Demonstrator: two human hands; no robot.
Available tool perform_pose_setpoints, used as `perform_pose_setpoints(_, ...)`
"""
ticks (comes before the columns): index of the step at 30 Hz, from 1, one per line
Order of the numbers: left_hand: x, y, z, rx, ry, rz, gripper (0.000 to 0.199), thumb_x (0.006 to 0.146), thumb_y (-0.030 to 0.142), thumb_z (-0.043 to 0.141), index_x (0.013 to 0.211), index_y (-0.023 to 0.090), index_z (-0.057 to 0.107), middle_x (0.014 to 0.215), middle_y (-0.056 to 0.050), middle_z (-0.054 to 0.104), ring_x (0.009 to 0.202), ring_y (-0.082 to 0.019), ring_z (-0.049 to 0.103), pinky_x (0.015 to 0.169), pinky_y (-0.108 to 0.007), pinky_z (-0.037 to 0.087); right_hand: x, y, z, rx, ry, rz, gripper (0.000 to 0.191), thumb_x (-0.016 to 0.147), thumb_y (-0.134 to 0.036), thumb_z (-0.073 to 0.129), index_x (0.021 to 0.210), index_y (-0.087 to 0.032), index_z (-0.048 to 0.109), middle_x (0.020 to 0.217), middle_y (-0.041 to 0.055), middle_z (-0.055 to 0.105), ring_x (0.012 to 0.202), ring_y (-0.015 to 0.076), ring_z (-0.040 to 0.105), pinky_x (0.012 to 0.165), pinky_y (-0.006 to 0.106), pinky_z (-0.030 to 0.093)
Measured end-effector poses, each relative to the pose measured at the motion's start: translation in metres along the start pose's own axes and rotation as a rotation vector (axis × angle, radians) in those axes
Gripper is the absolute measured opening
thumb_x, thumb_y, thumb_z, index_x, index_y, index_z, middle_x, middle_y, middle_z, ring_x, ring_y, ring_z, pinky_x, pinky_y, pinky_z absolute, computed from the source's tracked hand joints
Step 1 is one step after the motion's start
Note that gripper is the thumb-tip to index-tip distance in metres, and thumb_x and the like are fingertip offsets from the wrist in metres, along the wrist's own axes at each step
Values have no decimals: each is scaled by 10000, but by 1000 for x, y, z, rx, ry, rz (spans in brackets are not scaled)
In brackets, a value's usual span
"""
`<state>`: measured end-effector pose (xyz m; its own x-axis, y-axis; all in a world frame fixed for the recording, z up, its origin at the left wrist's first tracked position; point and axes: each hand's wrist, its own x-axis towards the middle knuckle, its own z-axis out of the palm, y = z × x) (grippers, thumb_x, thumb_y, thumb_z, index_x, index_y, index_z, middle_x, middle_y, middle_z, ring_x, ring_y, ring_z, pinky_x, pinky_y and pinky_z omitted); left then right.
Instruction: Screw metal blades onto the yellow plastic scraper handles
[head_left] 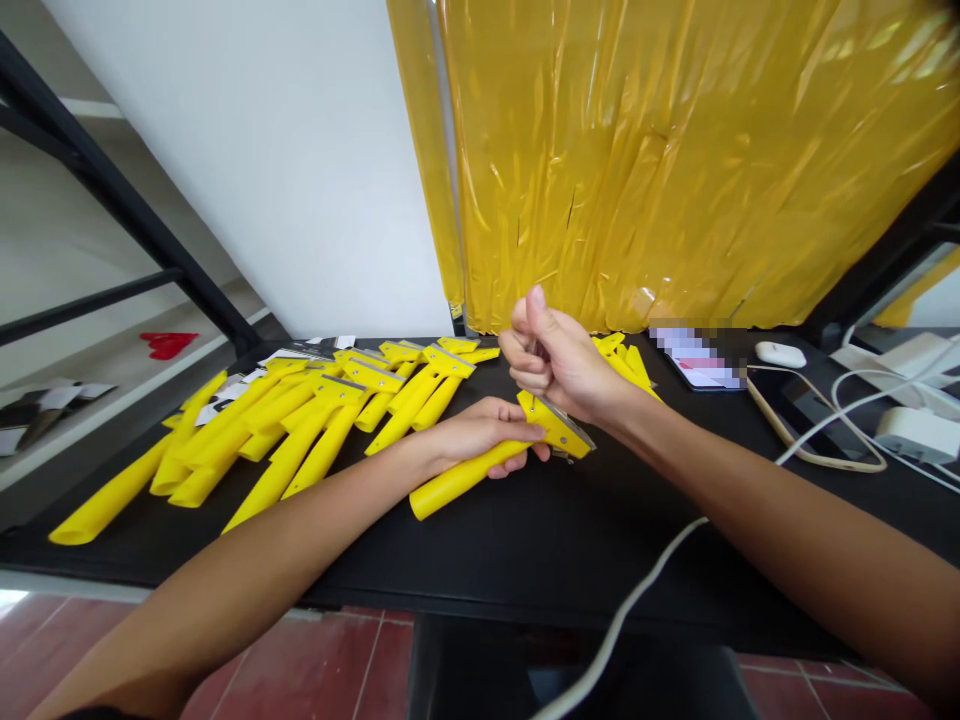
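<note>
left hand [480,432]: bare | right hand [562,362]: bare | forearms [795,525]: bare | dark sleeve edge [97,714]: lower left

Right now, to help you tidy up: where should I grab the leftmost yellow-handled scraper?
Grip the leftmost yellow-handled scraper around its bare handle, near the rounded free end, coming from the near left. That end lies flat on the black table and sticks out alone, while its other end disappears among the neighbouring handles.

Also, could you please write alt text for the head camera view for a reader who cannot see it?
A left hand grips a yellow scraper over a black table while the right hand pinches something small above its metal blade. More yellow scrapers lie heaped to the left, and a yellow plastic sheet hangs behind.
</note>
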<state>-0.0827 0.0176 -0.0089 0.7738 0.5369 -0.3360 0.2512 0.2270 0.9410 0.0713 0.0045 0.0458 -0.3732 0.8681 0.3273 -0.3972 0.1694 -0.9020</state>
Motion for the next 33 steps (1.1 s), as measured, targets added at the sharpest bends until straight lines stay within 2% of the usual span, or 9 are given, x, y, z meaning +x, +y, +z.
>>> perform_pose_setpoints(5,1,2,3,-100,50,79,325,872,354,799,1049,147,621,844,-68,754,434,-70,523,377,-202,349,3,9,-6,-29,95,-121,645,814,-809,634,685,-233,371,580,-93,310,433,52,202,402,237,135)
perform_pose_setpoints(8,3,-1,2,-134,36,108,394,892,332,781,1151,181,525,861,-56,763,408,-69,524,372,-194,347,4,14,-4,-35,161,-143,694,770,-875,595,658,-242,335,555,-80,299,459,78,260,409,237,182)
perform_pose_setpoints(12,3,-3,1,-118,-8,123,433,914,318,761,1211,192,471,851,-50,765,407,-84,549,374,-201,368,4,13,1,24,180,-106,728,789,-910,518,609,-244,286,500,-87,223,424,72,164,391,241,125)
perform_pose_setpoints(14,2,-3,1,-108,-17,123,408,926,301,749,1211,182,482,826,-42,763,397,-83,543,377,-204,373,3,10,-3,63,120,-27,731,823,-901,485,587,-242,272,474,-97,176,413,64,102,386,234,90)
perform_pose_setpoints(17,1,-1,1,-98,-60,108,337,944,283,733,1180,152,532,768,-32,750,385,-77,530,376,-200,372,3,3,-16,98,-101,134,729,919,-835,413,537,-236,246,444,-101,129,400,54,47,378,220,81)
perform_pose_setpoints(20,0,1,0,-63,-147,91,324,945,301,742,1174,130,589,733,-28,741,396,-84,544,382,-196,386,4,-5,-29,111,-390,282,717,1012,-721,323,494,-235,223,429,-89,125,387,54,60,374,220,119)
perform_pose_setpoints(22,0,2,0,-56,-156,90,319,946,304,747,1172,123,613,722,-28,738,404,-85,554,390,-194,395,4,-7,-30,106,-465,290,716,1022,-692,346,489,-227,235,444,-81,158,395,56,106,388,220,152)
perform_pose_setpoints(27,-3,4,2,-95,-97,102,339,937,302,761,1176,116,609,713,-28,733,382,-78,534,387,-202,385,4,-1,-9,99,-166,56,596,891,-689,663,652,-194,432,618,-72,380,454,39,191,415,195,158)
perform_pose_setpoints(33,0,-1,2,-138,-46,96,367,932,288,747,1186,158,517,826,-61,768,385,-82,544,361,-194,374,5,14,1,108,125,-74,649,815,-752,695,638,-225,361,575,-77,308,467,67,261,386,204,220)
